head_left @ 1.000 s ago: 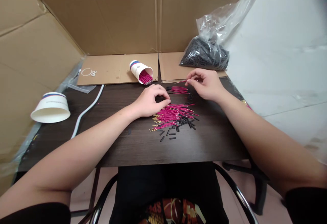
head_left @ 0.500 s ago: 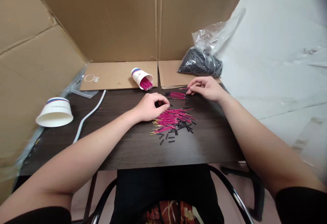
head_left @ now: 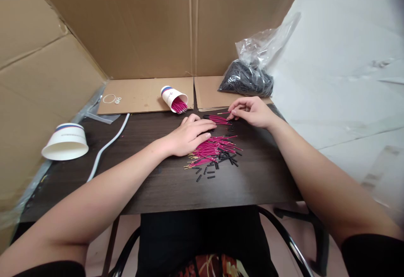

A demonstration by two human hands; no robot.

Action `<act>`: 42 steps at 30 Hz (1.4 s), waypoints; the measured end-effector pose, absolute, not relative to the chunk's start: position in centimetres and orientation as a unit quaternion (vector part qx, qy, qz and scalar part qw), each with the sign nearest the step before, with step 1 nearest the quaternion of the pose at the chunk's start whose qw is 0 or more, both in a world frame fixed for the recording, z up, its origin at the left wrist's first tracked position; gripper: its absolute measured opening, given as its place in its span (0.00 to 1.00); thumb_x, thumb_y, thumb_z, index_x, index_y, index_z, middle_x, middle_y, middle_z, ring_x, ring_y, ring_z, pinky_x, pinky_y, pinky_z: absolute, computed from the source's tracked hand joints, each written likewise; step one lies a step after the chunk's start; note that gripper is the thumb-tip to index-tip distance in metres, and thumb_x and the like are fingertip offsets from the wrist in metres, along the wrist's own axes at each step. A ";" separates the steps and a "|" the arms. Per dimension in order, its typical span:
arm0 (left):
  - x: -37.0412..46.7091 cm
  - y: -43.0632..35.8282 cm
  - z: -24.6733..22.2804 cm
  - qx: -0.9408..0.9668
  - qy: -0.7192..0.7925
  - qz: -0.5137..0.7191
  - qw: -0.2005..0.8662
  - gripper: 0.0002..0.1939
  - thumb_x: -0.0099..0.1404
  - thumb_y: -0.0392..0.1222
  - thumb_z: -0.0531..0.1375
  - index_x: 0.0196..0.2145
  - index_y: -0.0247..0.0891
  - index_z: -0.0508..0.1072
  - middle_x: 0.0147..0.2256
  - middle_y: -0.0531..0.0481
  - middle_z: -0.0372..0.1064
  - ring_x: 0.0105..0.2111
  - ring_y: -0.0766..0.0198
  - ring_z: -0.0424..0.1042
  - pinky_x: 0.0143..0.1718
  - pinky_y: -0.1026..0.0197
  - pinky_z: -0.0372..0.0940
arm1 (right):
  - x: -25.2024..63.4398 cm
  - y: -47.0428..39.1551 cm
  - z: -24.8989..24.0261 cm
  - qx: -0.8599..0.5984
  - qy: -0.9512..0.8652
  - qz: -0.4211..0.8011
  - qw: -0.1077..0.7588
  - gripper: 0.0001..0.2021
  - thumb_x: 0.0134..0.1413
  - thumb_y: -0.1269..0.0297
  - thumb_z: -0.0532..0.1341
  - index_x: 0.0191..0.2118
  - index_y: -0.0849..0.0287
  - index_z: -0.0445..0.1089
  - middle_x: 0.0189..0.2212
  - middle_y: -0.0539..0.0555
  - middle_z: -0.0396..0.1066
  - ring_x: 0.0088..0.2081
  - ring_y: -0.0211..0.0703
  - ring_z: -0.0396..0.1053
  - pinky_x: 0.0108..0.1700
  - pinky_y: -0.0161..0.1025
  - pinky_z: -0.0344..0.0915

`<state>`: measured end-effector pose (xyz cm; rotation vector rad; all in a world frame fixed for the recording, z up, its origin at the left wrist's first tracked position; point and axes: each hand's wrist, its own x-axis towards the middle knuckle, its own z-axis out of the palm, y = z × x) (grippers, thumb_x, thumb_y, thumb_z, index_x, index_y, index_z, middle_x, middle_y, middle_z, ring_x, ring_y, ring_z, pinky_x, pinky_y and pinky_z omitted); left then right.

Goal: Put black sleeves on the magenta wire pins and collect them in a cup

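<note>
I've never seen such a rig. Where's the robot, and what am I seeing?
There is no robot, just a person; one camera worn on their head takes every picture, looking forward and down. On the dark table lie a loose pile of thin pink wires with gold tips, short black tubes and a tipped white paper cup of similar wires. Behind sits a clear plastic bag of black pieces. The bare right hand pinches a single pink wire; the left hand lies at the pile's edge.
</note>
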<state>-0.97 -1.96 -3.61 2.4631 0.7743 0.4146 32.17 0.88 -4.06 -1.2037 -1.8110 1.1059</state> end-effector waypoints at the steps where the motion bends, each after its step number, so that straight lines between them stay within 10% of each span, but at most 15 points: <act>1: -0.9 -2.0 -3.5 0.911 0.288 0.145 0.258 0.29 0.88 0.56 0.51 0.75 0.43 0.76 0.75 0.44 0.71 0.63 0.42 0.65 0.71 0.34 0.59 | 32.2 0.9 -4.0 -0.464 -0.696 0.428 0.343 0.19 0.62 0.46 0.77 0.45 0.58 0.81 0.37 0.59 0.87 0.40 0.49 0.85 0.45 0.47 0.82; 42: -0.9 -2.3 -3.3 0.917 0.306 0.118 0.229 0.39 0.84 0.69 0.56 0.80 0.44 0.69 0.81 0.40 0.62 0.69 0.37 0.63 0.73 0.33 0.55 | 30.5 -0.8 -2.2 -0.424 -0.662 0.558 0.266 0.21 0.56 0.47 0.83 0.43 0.57 0.83 0.38 0.59 0.87 0.42 0.52 0.87 0.45 0.49 0.89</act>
